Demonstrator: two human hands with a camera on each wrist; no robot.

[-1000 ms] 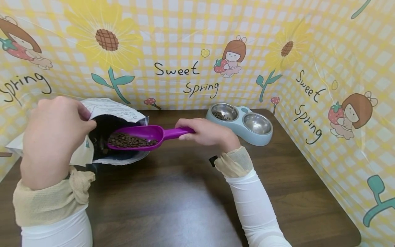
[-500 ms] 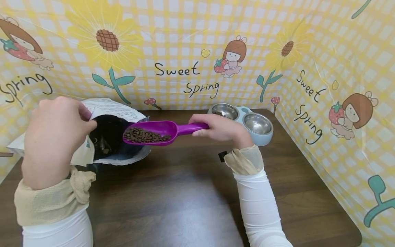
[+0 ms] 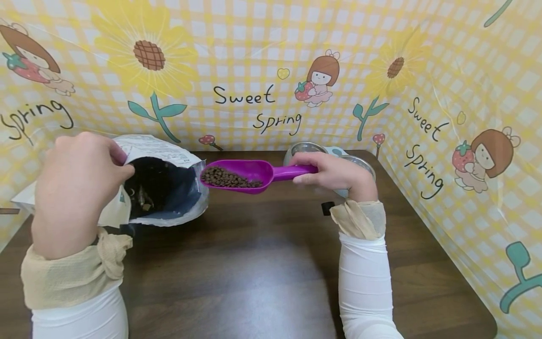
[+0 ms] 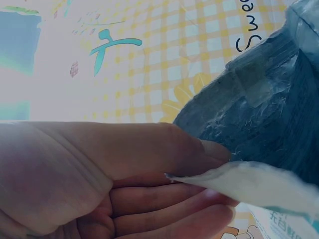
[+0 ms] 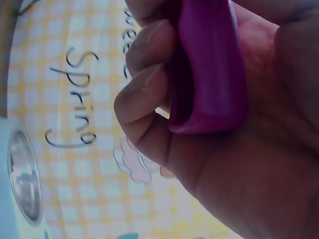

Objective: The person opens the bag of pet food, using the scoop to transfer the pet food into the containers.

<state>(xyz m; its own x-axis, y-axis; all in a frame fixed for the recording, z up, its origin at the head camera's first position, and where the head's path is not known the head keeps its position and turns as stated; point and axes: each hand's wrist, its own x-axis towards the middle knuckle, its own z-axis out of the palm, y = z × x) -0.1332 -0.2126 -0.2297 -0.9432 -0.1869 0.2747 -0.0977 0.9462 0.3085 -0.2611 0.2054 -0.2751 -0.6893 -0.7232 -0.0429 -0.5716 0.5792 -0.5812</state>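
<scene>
In the head view, a purple scoop (image 3: 254, 165) carries brown kibble (image 3: 228, 179) just right of the bag's mouth. My right hand (image 3: 334, 172) grips its handle; the right wrist view shows the fingers curled round the purple handle (image 5: 219, 74). At the left, my left hand (image 3: 80, 188) pinches the edge of an open white bag (image 3: 156, 147) between thumb and fingers, with the torn edge (image 4: 249, 181) between them in the left wrist view. The bag lies on its side, its dark inside (image 3: 152, 183) facing right. Some of it is hidden behind my left hand.
A light blue double feeder (image 3: 336, 150) with steel bowls stands at the back right of the wooden table (image 3: 237, 282), partly covered by my right hand. Yellow checked cloth (image 3: 237, 47) hangs behind and along the right side.
My right hand has moved right, drawing the loaded scoop out of the bag's mouth and across in front of the feeder. My left hand keeps its hold on the bag.
</scene>
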